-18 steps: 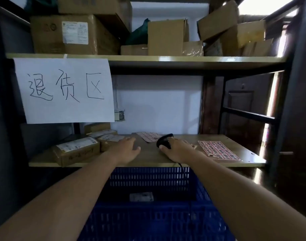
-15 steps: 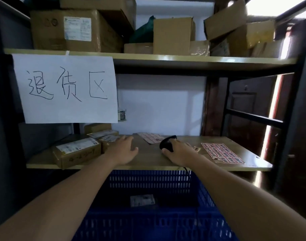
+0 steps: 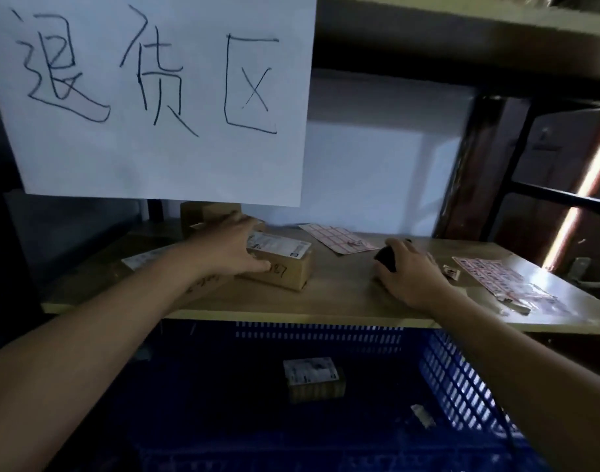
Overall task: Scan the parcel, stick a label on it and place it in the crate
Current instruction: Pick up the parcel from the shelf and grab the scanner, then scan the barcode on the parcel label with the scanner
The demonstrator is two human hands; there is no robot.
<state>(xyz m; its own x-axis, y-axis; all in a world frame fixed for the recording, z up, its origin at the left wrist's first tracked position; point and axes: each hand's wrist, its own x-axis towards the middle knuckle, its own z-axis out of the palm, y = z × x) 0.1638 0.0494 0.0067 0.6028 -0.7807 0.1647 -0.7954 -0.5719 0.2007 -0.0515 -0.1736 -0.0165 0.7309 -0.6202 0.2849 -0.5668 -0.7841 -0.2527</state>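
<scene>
parcel [image 3: 278,267] on shelf, left hand [image 3: 230,248] fingers on its near-left corner

Wooden shelf [image 3: 343,301] on dark metal racking, white wall [image 3: 377,172] behind, handwritten paper sign [image 3: 155,97] overhead.

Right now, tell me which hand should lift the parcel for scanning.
Left. The left hand already rests on the labelled parcel on the shelf, thumb against its front. The right hand is busy covering the black scanner.

Cardboard parcel [image 3: 278,267], matt wood shelf [image 3: 336,294], blue perforated plastic crate [image 3: 462,379].
</scene>
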